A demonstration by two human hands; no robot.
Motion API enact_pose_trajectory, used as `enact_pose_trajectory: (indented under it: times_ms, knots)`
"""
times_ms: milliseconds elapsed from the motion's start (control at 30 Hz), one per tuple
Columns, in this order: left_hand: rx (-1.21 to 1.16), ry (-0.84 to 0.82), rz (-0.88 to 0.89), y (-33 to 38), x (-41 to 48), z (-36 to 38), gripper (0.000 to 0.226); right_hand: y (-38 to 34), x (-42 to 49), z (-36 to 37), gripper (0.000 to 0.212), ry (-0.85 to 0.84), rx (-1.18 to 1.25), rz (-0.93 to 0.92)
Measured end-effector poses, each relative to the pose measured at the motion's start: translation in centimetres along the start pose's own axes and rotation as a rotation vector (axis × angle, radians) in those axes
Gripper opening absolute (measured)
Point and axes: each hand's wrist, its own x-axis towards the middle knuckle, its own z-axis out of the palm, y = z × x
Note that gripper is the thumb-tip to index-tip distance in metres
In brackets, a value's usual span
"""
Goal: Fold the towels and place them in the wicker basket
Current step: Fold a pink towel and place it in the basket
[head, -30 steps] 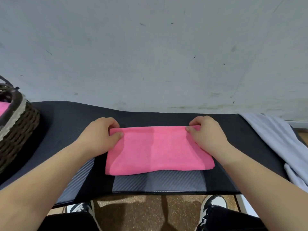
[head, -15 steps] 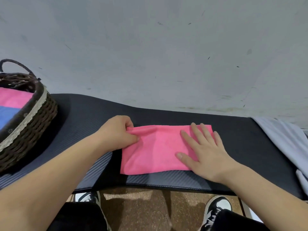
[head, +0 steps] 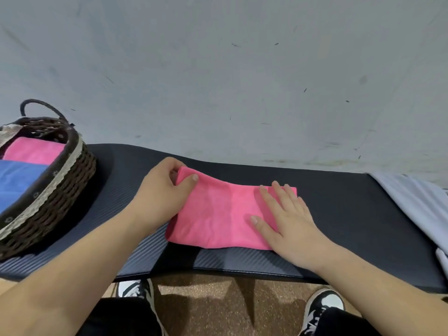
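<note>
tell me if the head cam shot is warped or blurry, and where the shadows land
Head view: wide-angle bend, the black mat's far edge bows rather than running straight. Head view: soft even light, no glare, a faint shadow on the mat beside the wicker basket, darker ones on the floor. Head view: slightly soft overall, though the pink towel's creases read clearly.

On black padded bench [head: 344,214]: pink towel [head: 218,214] near front edge, wicker basket [head: 60,197] well left of towel, grey cloth [head: 417,204] well right of it.
</note>
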Motion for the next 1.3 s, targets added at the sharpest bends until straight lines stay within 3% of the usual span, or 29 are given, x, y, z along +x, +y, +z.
enact_pose_trajectory:
  times_ms: [167,400,567,667,833,900,967,1033,1233,1300]
  knots:
    - [-0.094,-0.156,-0.003,3.1,-1.6,2.7,0.008,1.2,0.5,-2.6,0.062,0.140,0.157,0.042]
    - [-0.103,-0.302,-0.047,6.2,-1.2,9.8,0.004,4.3,0.8,-4.3,0.009,0.234,0.475,0.208]
    - [-0.026,-0.296,0.022,7.1,0.1,13.3,0.006,5.1,0.6,-3.9,0.027,0.032,0.700,0.294]
    - [0.072,-0.344,0.053,7.2,0.2,15.0,0.009,5.3,0.6,-4.0,0.032,0.049,0.768,0.337]
    - [0.081,-0.486,0.089,7.6,-0.7,15.5,0.037,5.7,0.3,-3.9,0.040,0.056,0.847,0.367]
    - [0.153,-0.450,0.206,7.1,-0.7,14.3,0.035,5.6,0.4,-3.6,0.039,0.072,0.852,0.371]
    - [0.382,-0.383,0.443,6.5,-0.6,12.5,0.033,5.4,0.7,-3.1,0.033,0.106,0.804,0.376]
    - [0.558,-0.385,0.570,5.8,-0.6,11.1,0.035,5.2,0.9,-2.7,0.023,0.162,0.661,0.371]
    - [0.569,-0.435,0.509,2.6,-0.7,9.1,0.051,4.6,1.8,-2.8,0.017,0.265,0.528,0.318]
    - [0.585,-0.430,0.489,2.4,-1.4,8.6,0.075,4.8,2.1,-2.7,0.015,0.225,0.436,0.362]
